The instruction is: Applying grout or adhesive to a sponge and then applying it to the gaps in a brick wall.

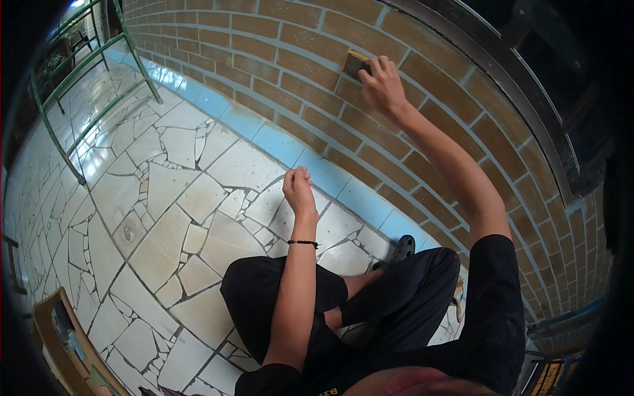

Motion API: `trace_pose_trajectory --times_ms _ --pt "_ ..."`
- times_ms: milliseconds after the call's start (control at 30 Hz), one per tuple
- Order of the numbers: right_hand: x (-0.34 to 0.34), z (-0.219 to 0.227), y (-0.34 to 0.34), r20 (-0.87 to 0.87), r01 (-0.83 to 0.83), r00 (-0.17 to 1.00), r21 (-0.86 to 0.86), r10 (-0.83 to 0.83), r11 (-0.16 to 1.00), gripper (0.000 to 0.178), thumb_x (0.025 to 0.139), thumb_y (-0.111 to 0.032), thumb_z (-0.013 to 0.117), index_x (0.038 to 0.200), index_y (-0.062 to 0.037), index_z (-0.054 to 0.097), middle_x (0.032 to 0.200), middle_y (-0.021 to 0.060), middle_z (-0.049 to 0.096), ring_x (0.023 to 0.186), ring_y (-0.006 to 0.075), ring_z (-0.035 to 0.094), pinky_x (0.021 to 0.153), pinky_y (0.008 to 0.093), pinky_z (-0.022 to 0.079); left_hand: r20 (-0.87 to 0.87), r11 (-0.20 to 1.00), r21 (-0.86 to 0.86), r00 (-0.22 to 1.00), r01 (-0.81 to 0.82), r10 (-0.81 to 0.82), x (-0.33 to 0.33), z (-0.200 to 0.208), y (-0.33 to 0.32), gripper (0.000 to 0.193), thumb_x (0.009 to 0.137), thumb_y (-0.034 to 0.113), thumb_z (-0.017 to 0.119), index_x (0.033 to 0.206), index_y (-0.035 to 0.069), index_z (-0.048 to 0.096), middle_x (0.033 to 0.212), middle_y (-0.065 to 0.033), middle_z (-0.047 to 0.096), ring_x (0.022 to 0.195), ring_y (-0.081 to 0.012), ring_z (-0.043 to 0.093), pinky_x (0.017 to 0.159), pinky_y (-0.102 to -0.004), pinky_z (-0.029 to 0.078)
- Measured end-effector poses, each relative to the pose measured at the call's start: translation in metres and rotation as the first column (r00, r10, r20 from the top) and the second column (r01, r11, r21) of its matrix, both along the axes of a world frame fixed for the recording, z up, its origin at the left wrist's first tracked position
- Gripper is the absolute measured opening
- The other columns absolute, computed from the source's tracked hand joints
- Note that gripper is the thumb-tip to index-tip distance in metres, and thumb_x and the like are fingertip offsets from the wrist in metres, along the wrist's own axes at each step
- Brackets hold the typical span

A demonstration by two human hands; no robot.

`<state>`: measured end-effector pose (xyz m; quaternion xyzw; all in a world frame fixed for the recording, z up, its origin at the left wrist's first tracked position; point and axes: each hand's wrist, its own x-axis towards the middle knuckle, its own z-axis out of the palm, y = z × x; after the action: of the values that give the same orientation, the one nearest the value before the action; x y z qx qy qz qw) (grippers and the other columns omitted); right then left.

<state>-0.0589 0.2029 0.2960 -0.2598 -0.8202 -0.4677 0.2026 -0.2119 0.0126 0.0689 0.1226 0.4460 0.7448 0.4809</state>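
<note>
My right hand (381,82) is raised to the brick wall (310,39), its fingers closed around a yellow and dark grey sponge (357,63). The sponge lies against the brown bricks, beside the light grey joint lines. Lower down and further left, my left hand (300,188) hangs over the tiled floor with its fingers curled in; nothing shows in it. A thin black bracelet (303,243) circles that wrist.
A green metal frame (105,49) stands at the far left. Blue tiles (277,143) edge the wall's foot. My bent legs and a dark clog (404,247) are close to the wall. At lower left is a cardboard box (49,330); a dark window frame (528,72) borders the wall's upper right.
</note>
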Motion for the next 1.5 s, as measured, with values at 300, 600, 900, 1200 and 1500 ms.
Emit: trace_pose_trajectory --times_ms 300,600,900,1200,1500 --pt "-0.008 -0.004 -0.025 -0.086 -0.130 0.988 -0.038 0.127 0.991 0.026 0.075 -0.008 0.075 0.100 -0.0071 0.071 0.114 0.0179 0.062 0.111 0.0354 0.057 0.092 0.0474 0.047 -0.103 0.999 -0.031 0.994 0.040 -0.043 0.004 -0.009 0.009 0.028 0.102 0.035 0.064 0.105 0.008 0.071 0.102 -0.0034 0.070 0.089 -0.0137 0.059 0.083 -0.0320 0.042" --pt "-0.026 -0.067 -0.123 -0.250 -0.447 0.880 -0.149 0.404 0.882 0.021 0.076 -0.011 0.076 0.091 -0.0038 0.064 0.120 0.0178 0.064 0.108 0.0357 0.059 0.089 0.0488 0.049 -0.257 0.942 0.310 0.965 0.128 -0.047 0.025 0.013 -0.002 0.032 0.108 0.033 0.072 0.107 0.001 0.066 0.102 -0.0073 0.073 0.091 -0.0130 0.063 0.083 -0.0264 0.050" --pt "-0.012 -0.131 -0.156 -0.424 -0.538 0.797 -0.174 0.431 0.825 0.024 0.072 -0.018 0.076 0.084 -0.0042 0.060 0.125 0.0183 0.068 0.104 0.0347 0.060 0.088 0.0471 0.050 0.082 0.986 0.163 0.996 0.028 -0.042 0.068 0.037 -0.040 0.046 0.107 0.052 0.067 0.120 0.008 0.061 0.118 -0.0057 0.062 0.106 -0.0186 0.060 0.090 -0.0390 0.049" --pt "0.026 -0.139 -0.192 -0.275 -0.514 0.832 -0.054 0.482 0.856 0.021 0.073 -0.023 0.075 0.075 -0.0127 0.057 0.135 0.0071 0.075 0.096 0.0206 0.065 0.086 0.0378 0.040 0.175 0.996 -0.004 0.980 0.091 -0.089 0.050 0.070 -0.054 0.070 0.094 0.058 0.082 0.133 0.002 0.066 0.129 -0.0123 0.067 0.115 -0.0263 0.064 0.094 -0.0456 0.048" --pt "0.062 -0.159 -0.238 -0.293 -0.642 0.765 -0.270 0.574 0.718 0.022 0.079 -0.018 0.082 0.077 -0.0114 0.061 0.137 0.0105 0.073 0.101 0.0228 0.064 0.083 0.0434 0.043 -0.135 0.978 0.197 0.986 -0.068 0.096 0.016 0.050 -0.042 0.045 0.096 0.021 0.087 0.128 -0.003 0.067 0.121 -0.0110 0.072 0.107 -0.0211 0.070 0.086 -0.0335 0.061"
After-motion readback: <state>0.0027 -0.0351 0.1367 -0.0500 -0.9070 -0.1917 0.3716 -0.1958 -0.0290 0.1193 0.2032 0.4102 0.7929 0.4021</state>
